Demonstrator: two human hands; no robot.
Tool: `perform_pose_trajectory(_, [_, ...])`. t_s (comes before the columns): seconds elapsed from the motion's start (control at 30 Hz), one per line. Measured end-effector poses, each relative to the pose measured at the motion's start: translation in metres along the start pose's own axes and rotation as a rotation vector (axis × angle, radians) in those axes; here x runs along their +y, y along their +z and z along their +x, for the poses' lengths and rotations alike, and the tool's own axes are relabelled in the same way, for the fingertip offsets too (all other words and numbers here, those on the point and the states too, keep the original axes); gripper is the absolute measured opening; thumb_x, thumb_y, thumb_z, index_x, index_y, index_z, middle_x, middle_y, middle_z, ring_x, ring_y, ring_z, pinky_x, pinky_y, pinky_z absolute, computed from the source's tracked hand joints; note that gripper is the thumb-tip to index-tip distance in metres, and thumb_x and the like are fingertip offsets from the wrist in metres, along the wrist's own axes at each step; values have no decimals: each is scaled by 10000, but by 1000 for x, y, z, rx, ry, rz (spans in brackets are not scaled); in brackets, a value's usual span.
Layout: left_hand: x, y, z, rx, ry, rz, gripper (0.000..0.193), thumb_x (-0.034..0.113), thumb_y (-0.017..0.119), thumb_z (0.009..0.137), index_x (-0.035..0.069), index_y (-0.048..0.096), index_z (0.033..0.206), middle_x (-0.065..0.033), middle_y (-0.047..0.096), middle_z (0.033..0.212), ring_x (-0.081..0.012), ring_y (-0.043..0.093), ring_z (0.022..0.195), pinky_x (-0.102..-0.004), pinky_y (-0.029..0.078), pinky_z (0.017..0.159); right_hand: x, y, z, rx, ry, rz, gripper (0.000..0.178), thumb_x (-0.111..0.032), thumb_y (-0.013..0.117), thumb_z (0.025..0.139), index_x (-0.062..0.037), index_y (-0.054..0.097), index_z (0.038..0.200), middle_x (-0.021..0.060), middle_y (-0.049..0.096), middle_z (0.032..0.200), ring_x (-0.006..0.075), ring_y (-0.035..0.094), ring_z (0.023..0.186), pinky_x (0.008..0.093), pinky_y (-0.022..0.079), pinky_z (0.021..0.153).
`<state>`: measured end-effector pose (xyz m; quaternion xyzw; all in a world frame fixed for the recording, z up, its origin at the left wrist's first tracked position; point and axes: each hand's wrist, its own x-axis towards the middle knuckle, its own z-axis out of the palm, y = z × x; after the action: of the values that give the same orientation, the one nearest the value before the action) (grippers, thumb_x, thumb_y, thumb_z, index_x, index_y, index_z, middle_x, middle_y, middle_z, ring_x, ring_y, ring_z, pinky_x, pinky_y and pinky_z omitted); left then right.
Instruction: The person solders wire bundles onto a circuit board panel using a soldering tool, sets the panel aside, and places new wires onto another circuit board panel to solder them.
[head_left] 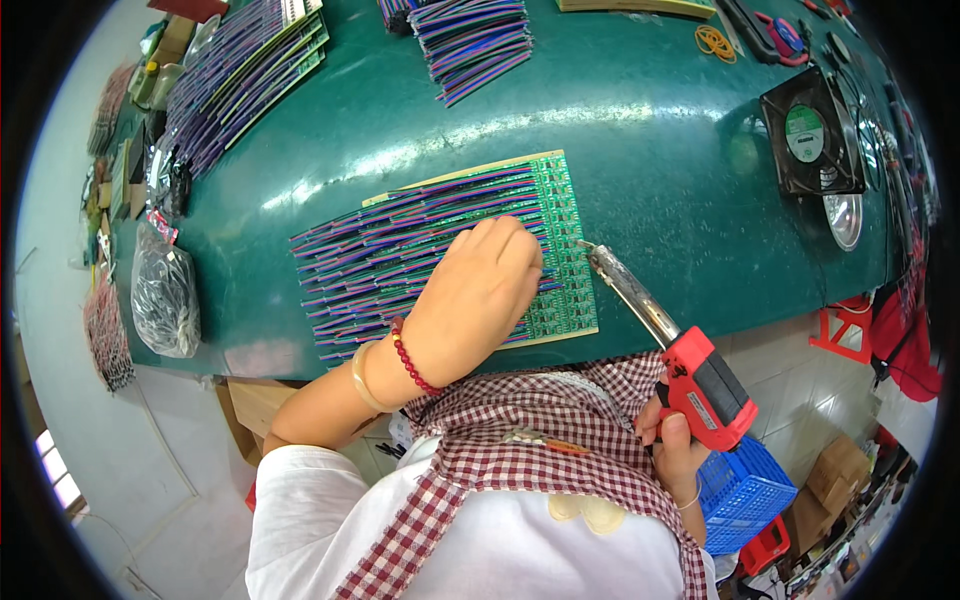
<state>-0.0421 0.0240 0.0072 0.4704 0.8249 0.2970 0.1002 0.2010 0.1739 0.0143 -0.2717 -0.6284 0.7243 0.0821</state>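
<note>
A green circuit board panel (560, 290) lies on the table, its right part bare with rows of small parts. Thin multicoloured wires (370, 250) run in rows from it out to the left. Over the wires' right ends, my left hand (480, 280) is closed with fingers curled down; its fingertips are hidden beneath it. My right hand (675, 445) is wrapped round the lower handle of a red and black soldering gun (700, 385). The gun's metal barrel slants up and left, with its thin tip at the panel's right edge; I cannot tell whether it touches.
Bundles of wired boards (250, 75) lie at the far left, and another wire bundle (475, 45) at the back. A black fan (812, 135) stands at the right. A clear bag (166, 295) sits near the left edge. Below the table's right side is a blue basket (745, 495).
</note>
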Motion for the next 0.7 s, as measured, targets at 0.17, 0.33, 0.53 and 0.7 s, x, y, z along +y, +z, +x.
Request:
perform_pose_trajectory(0.17, [-2, 2, -3, 108, -26, -161, 122, -3, 637, 778, 14, 561, 872, -119, 520, 851, -298, 543, 810, -387, 468, 719, 0, -4, -2, 37, 14, 70, 289, -227, 548, 949, 43, 531, 1050, 59, 529, 667, 102, 475, 561, 250, 405, 497])
perform_pose_trajectory(0.33, [-4, 8, -2, 120, 103, -9, 158, -4, 647, 755, 6, 585, 900, -111, 515, 853, -283, 547, 809, -368, 480, 684, 5, -8, -3, -38, 21, -10, 487, -311, 561, 942, 51, 455, 1250, 84, 537, 667, 120, 470, 523, 272, 433, 531])
perform_pose_trajectory(0.53, [-5, 7, -5, 193, 123, 22, 174, 18, 647, 723, 9, 601, 891, -98, 523, 838, -260, 553, 784, -338, 483, 677, 6, -7, -4, -18, 19, -1, 488, -310, 561, 943, 54, 454, 1249, 89, 539, 665, 120, 478, 526, 272, 434, 526])
perform_pose_trajectory(0.7, [-8, 11, -7, 193, 191, 92, 248, -56, 685, 650, 20, 638, 882, -85, 561, 832, -225, 581, 739, -325, 489, 611, 6, -6, -5, -20, 18, 24, 493, -313, 566, 941, 56, 454, 1248, 90, 539, 661, 120, 476, 523, 271, 431, 519])
